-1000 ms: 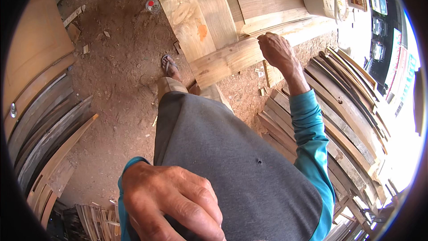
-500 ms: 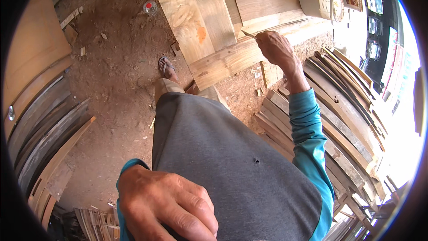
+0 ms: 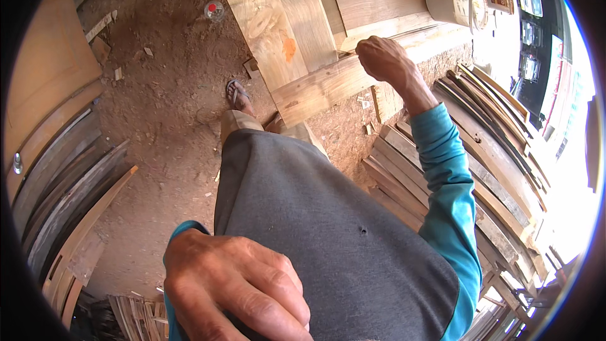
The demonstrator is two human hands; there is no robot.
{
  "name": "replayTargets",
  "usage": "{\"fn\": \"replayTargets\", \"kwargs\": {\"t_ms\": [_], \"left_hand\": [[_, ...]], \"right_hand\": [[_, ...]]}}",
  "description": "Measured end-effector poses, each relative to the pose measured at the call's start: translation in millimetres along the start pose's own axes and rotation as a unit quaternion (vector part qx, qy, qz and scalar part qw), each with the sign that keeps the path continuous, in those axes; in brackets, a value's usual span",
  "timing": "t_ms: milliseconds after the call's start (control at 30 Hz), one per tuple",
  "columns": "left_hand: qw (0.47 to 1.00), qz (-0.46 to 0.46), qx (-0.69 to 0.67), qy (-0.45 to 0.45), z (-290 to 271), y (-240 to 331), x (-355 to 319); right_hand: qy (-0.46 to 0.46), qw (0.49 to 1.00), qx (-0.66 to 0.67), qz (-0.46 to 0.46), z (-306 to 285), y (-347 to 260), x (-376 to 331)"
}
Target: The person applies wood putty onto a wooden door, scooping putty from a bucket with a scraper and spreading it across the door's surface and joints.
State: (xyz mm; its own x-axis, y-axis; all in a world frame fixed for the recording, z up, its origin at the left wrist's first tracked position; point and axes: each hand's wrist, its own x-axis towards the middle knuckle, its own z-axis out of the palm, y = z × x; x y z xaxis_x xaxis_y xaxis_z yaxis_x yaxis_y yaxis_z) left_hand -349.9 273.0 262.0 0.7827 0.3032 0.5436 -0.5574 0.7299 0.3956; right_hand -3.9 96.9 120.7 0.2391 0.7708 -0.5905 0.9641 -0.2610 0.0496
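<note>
Left hand [image 3: 237, 290] is seen nearest the lens, low in the frame, fingers curled loosely over the grey cloth [image 3: 328, 233] at the hip; nothing is grasped in it. Beyond it, one sandalled foot [image 3: 237, 96] is planted on bare dirt [image 3: 164, 88] strewn with chips. Curved boards [image 3: 63, 183] are stacked to the left, and thin slats [image 3: 480, 151] are piled to the right. Farther out, the right hand [image 3: 385, 58], on a teal sleeve [image 3: 448, 183], is clenched at the edge of a timber frame [image 3: 315, 88] that runs across above the foot; a small thin thing seems pinched in it, too small to be told. The frame is judged heavy and stiff, rough-sawn, with splinters likely; it would best be taken by its thick cross rail, with both hands, not by the thin edges. A pale tub [image 3: 454, 1] is stood at the far end of the frame, and a small bottle [image 3: 214, 11] lies on the dirt beyond.
</note>
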Motion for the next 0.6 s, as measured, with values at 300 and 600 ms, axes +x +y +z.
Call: {"fn": "replayTargets", "kwargs": {"t_ms": [300,600], "left_hand": [[1.000,0.005,-0.019,0.011,-4,24,-6],[0.998,0.000,-0.041,0.041,-5,28,-10]], "right_hand": [[-0.107,0.945,0.297,0.084,-38,-3,0],[0.064,0.907,0.417,-0.005,-28,-56,40]]}}
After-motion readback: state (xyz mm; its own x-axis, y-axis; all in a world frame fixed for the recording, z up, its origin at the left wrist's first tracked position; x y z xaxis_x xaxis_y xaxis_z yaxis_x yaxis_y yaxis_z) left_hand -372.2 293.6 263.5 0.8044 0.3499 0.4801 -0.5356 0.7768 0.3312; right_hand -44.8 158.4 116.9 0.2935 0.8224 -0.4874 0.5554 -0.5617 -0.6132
